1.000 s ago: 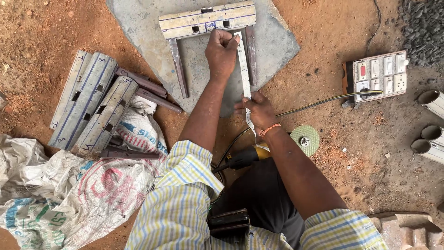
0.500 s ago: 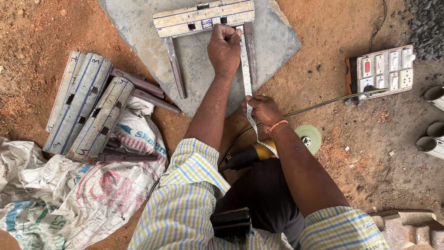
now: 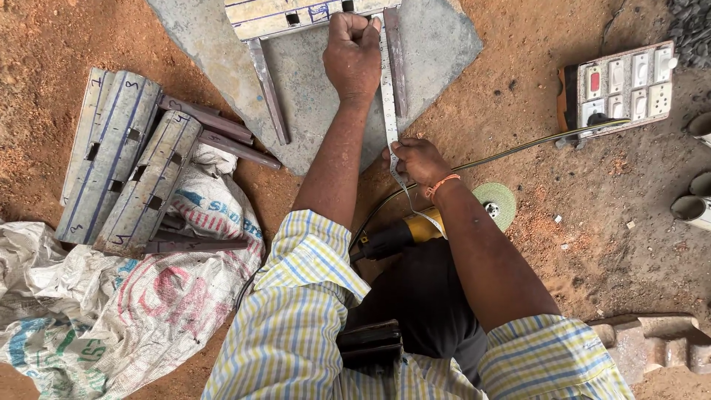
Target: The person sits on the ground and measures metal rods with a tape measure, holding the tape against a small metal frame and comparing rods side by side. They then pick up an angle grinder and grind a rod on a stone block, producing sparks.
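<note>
A white measuring tape (image 3: 387,96) is stretched along a metal bar (image 3: 395,63) of a frame lying on a grey stone slab (image 3: 437,44). My left hand (image 3: 352,52) pins the tape's far end against the frame's pale cross section (image 3: 274,15). My right hand (image 3: 418,160) grips the tape's near part at the slab's edge, and the loose tail curls down toward my lap. A second bar (image 3: 268,92) of the frame runs parallel on the left.
An angle grinder (image 3: 444,218) with a green disc lies under my right forearm. A switchboard with sockets (image 3: 621,85) and its cable sit at the right. Stacked metal sections (image 3: 122,159) and woven sacks (image 3: 111,296) lie left. Pipe ends (image 3: 692,207) show at the right edge.
The view has shifted so the frame sits higher and nearer the top edge. Both hands keep their hold on the tape, the left hand reaching a little farther up.
</note>
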